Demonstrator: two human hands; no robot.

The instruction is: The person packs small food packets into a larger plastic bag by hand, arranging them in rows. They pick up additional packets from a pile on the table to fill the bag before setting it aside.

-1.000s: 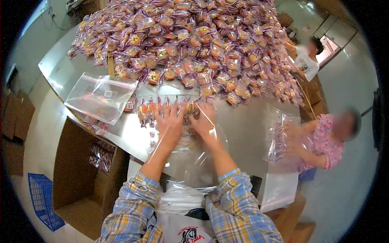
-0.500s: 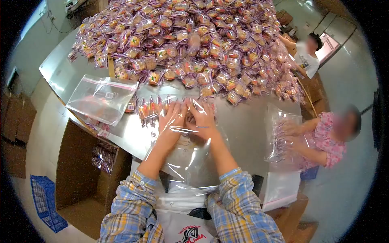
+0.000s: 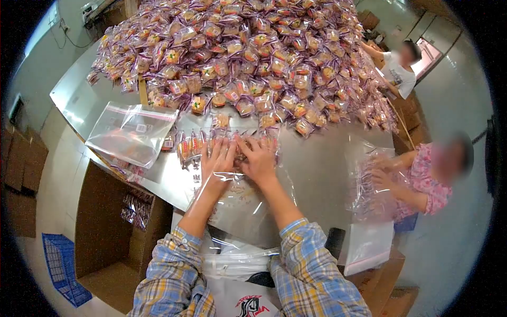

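My left hand (image 3: 216, 166) and my right hand (image 3: 257, 162) reach forward inside a large clear plastic bag (image 3: 248, 211). Both lie over a row of small wrapped cakes (image 3: 191, 145) standing on edge, fingers apart and stretched across the packets. The row's middle is partly hidden under my fingers. Just beyond the row, a single wrapped cake (image 3: 220, 121) lies flat. To the left of the row rests another clear bag (image 3: 132, 134) with a pink-edged top.
A huge heap of wrapped cakes (image 3: 232, 53) covers the far side of the metal table (image 3: 322, 174). An open cardboard box (image 3: 100, 227) stands lower left, near a blue crate (image 3: 63, 269). At right, a person in a pink sleeve (image 3: 430, 179) handles a filled bag; another person (image 3: 396, 74) stands farther back.
Both hands have drawn slightly toward me, and the fingers are more spread over the row. The wrapped cake beyond the row now shows plainly. The bag's plastic has shifted around my forearms.
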